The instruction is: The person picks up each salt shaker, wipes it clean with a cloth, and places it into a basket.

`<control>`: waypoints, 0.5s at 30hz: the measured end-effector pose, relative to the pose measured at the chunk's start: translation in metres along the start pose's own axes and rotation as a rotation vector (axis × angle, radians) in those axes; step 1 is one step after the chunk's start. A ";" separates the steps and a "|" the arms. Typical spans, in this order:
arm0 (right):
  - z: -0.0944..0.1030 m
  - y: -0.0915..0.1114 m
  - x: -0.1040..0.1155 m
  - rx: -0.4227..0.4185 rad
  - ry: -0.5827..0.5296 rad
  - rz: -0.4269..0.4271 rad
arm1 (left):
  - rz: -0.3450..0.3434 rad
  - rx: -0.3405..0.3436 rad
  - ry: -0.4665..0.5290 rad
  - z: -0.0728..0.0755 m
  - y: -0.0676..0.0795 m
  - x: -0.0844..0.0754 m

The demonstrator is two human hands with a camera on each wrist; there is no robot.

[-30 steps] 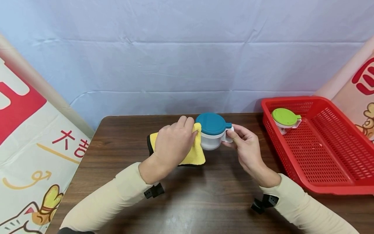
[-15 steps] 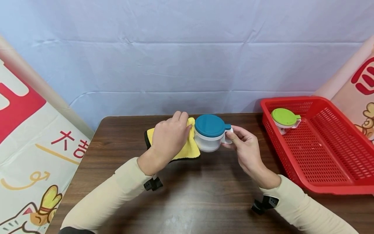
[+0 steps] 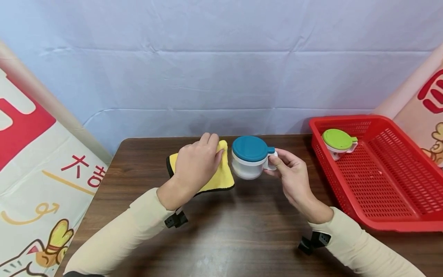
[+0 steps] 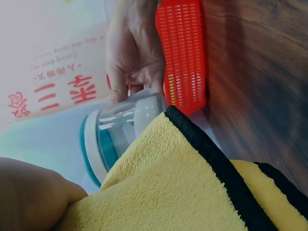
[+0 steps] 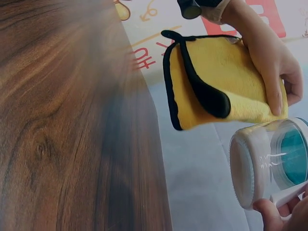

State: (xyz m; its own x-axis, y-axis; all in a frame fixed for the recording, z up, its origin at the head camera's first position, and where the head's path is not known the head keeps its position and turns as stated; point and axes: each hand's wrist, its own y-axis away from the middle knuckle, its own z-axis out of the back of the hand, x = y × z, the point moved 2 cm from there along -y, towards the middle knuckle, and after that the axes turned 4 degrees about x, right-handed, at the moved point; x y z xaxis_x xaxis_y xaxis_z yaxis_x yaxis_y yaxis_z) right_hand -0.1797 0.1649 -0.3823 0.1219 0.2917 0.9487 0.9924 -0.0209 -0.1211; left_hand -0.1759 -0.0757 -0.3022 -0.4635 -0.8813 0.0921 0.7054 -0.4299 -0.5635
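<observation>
My left hand [image 3: 198,161] grips a folded yellow cloth [image 3: 221,175] with black edging, just left of a clear jar with a blue lid. That jar [image 3: 247,170] has a white collar and a white side handle [image 3: 271,161], which my right hand [image 3: 294,175] pinches between thumb and fingers. It is held upright, raised over the table. In the right wrist view, the clear jar [image 5: 260,161] shows its base, and the cloth [image 5: 231,82] hangs folded close above it. The left wrist view has the cloth [image 4: 168,178] overlapping part of the jar [image 4: 127,120].
A red perforated basket [image 3: 367,215] stands on the right of the brown wooden table [image 3: 242,238]. Inside its far left corner sits a similar jar with a green lid [image 3: 336,139]. A pale cloth backdrop [image 3: 221,77] rises behind the table's far edge.
My left hand and the cloth have moved left, away from the jar's side, uncovering more of it. The right hand keeps its hold on the handle; the jar has barely shifted.
</observation>
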 end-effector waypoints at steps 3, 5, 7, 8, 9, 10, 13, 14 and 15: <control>0.001 -0.001 0.000 -0.019 0.012 0.000 | -0.011 -0.003 0.015 0.003 0.004 0.000; 0.001 -0.001 0.001 -0.019 0.011 0.001 | -0.021 -0.012 0.023 0.006 0.007 -0.002; 0.000 -0.002 0.000 -0.018 0.014 0.003 | -0.036 -0.022 0.035 0.009 0.009 -0.006; 0.000 -0.002 0.000 -0.017 0.014 0.003 | -0.045 -0.026 0.041 0.011 0.009 -0.008; 0.000 -0.002 0.000 -0.012 0.013 0.005 | -0.053 -0.030 0.043 0.013 0.010 -0.011; 0.000 -0.002 0.000 -0.007 0.015 0.007 | -0.063 -0.033 0.049 0.014 0.010 -0.014; -0.002 -0.003 0.000 0.000 0.028 0.016 | -0.095 -0.030 0.065 0.017 0.010 -0.024; -0.002 -0.003 -0.001 0.003 0.031 0.020 | -0.104 -0.028 0.071 0.018 0.009 -0.027; -0.003 -0.004 -0.001 0.005 0.032 0.026 | -0.113 -0.026 0.074 0.018 0.008 -0.031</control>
State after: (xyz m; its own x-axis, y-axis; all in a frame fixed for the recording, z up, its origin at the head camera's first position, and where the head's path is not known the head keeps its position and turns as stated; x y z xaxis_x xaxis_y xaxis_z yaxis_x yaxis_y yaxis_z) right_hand -0.1834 0.1618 -0.3815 0.1482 0.2604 0.9541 0.9888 -0.0232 -0.1473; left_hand -0.1459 -0.0555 -0.2945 -0.5786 -0.8100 0.0959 0.6328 -0.5200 -0.5737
